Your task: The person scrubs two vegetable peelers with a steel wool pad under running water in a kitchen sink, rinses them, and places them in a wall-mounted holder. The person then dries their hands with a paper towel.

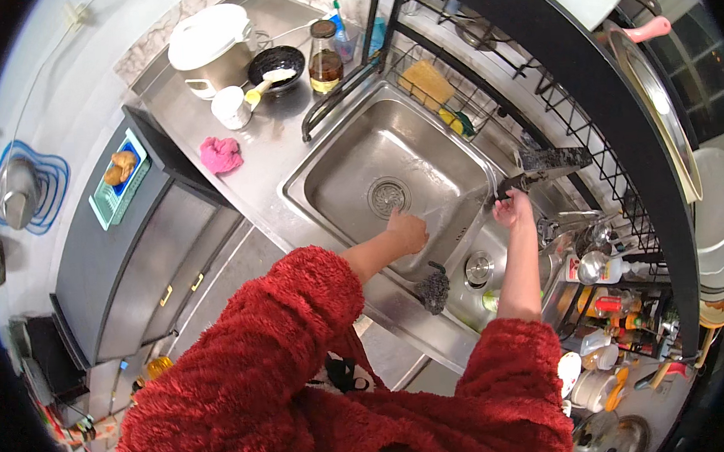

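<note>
Over the large stainless steel sink basin (pixel 345 164), my left hand (pixel 407 230) is partly curled, with fingers pointing towards the drain strainer (pixel 389 197); no object shows in it. My right hand (pixel 512 208) is raised at the basin's right side, its fingers at the black end of the faucet (pixel 513 185). Whether they grip it cannot be made out. A dark scouring pad (pixel 433 291) lies on the divider near the front, beside the smaller basin, which has its own drain (pixel 479 269). My right forearm partly hides the smaller basin and a green item (pixel 490 300).
A black metal dish rack (pixel 615 69) arches over the right side. On the left counter stand a white-lidded pot (pixel 210 41), black bowl (pixel 275 67), white cup (pixel 231 108) and glass jar (pixel 325 61), with a pink cloth (pixel 221 154). A yellow sponge (pixel 426 84) sits behind the sink.
</note>
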### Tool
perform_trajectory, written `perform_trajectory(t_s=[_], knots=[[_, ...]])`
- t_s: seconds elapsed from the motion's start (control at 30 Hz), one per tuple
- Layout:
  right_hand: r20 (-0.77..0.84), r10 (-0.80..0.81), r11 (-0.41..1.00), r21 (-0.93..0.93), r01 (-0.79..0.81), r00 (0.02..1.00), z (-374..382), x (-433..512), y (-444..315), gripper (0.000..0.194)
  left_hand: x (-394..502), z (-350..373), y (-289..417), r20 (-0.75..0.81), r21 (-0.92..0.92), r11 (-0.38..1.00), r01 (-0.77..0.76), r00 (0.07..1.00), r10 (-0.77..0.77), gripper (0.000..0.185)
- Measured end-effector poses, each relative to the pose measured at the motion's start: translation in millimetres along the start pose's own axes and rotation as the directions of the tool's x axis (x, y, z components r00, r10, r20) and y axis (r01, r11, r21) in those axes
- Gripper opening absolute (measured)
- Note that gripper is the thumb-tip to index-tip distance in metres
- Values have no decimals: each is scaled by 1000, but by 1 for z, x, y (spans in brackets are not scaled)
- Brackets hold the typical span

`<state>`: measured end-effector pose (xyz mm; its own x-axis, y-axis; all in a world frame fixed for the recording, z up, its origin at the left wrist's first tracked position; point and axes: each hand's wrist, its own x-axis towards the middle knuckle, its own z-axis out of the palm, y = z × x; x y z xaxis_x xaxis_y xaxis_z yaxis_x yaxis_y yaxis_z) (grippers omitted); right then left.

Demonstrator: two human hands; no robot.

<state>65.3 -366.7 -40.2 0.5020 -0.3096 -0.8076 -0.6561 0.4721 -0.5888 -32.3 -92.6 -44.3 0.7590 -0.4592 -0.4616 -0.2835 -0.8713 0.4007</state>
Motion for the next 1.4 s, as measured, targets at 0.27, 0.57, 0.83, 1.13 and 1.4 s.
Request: perform_trajectory(t_s=[0.27, 0.57, 0.83, 1.13, 1.4], knots=[[519, -479, 869, 166, 466, 708, 41, -61, 102, 22, -27, -27, -11, -622, -587, 785, -196, 729, -284, 17], [529, -588, -76, -790, 609, 612, 84, -55, 188, 55, -50, 60, -54, -768, -298, 948, 112, 561, -308, 26], [371, -703, 88, -802, 591, 607, 101, -63, 182, 16, -77, 12, -80, -243, -472, 879, -67, 969, -56, 52], [524, -572, -103, -809, 579, 631, 136, -61, 217, 61, -206, 54, -132, -331, -428, 904, -12, 933, -144, 55], [826, -482, -352, -489, 798, 294, 236, -167, 353, 48, -484, 151, -211, -375, -426, 800, 424, 722, -582, 43]])
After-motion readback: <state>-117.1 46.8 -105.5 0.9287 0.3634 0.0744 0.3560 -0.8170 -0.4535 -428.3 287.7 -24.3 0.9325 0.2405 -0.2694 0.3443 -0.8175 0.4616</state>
